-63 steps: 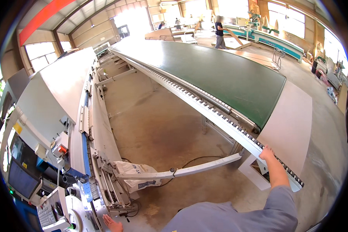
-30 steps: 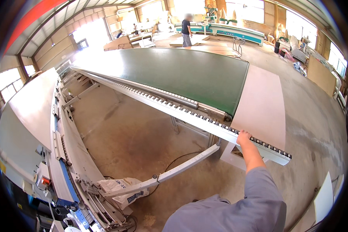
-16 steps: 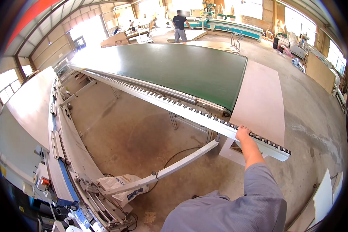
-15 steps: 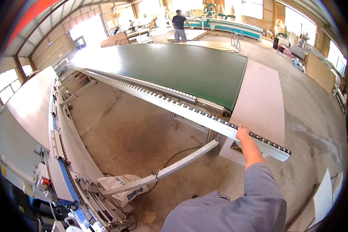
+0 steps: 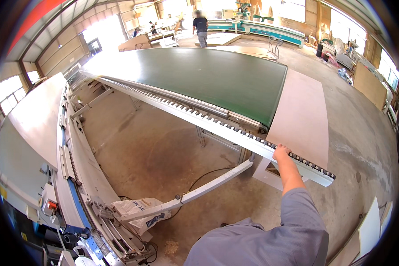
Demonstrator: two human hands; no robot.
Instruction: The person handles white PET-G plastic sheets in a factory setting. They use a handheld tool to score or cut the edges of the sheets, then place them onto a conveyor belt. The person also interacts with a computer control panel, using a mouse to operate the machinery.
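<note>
My right hand [image 5: 281, 152] rests on the white roller rail [image 5: 217, 126] that runs along the near edge of a long green conveyor belt [image 5: 208, 73]. Its fingers curl over the rail's top, close to the rail's right end. Just beyond the hand lies a flat pale brown board [image 5: 302, 116] at the belt's end. My grey sleeve [image 5: 297, 221] reaches up from the lower edge. My left hand is out of the picture.
A machine with a pale panel [image 5: 35, 119] and blue parts stands on the left. A white support arm [image 5: 195, 193] slants across the concrete floor above a white sack [image 5: 137, 210] and a black cable. A person [image 5: 201, 27] stands far off. Boards lean at right.
The view has swung left to right and steadied. My right hand has stayed on the rail's right end throughout; the distant person has shifted a little.
</note>
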